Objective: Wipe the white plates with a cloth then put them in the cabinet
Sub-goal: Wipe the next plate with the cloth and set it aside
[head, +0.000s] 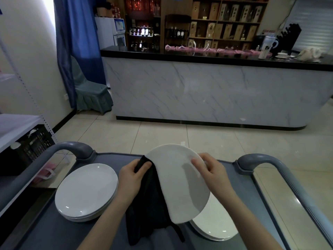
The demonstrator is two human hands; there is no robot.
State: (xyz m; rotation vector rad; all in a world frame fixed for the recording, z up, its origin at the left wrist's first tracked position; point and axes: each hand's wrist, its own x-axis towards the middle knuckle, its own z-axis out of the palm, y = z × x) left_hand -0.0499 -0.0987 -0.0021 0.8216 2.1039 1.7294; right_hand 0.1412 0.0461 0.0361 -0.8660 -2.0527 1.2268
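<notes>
My left hand (132, 175) pinches soft black cloth (147, 204) against round white ceramic plate (180, 192); right hand (211, 171) clamps its rim. Judged rigid, slick, breakable: grip edges.

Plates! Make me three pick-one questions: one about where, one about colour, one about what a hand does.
1. Where is the lifted plate? A in a sink; B held above the cart; C in a box.
2. What colour is the cloth? A black; B yellow; C pink.
3. What does the left hand do? A hangs empty; B grips the cloth; C holds a cup.
Answers: B, the right hand holds it over the cart; A, it looks black beside the white plate; B, its fingers curl round the cloth.
</notes>
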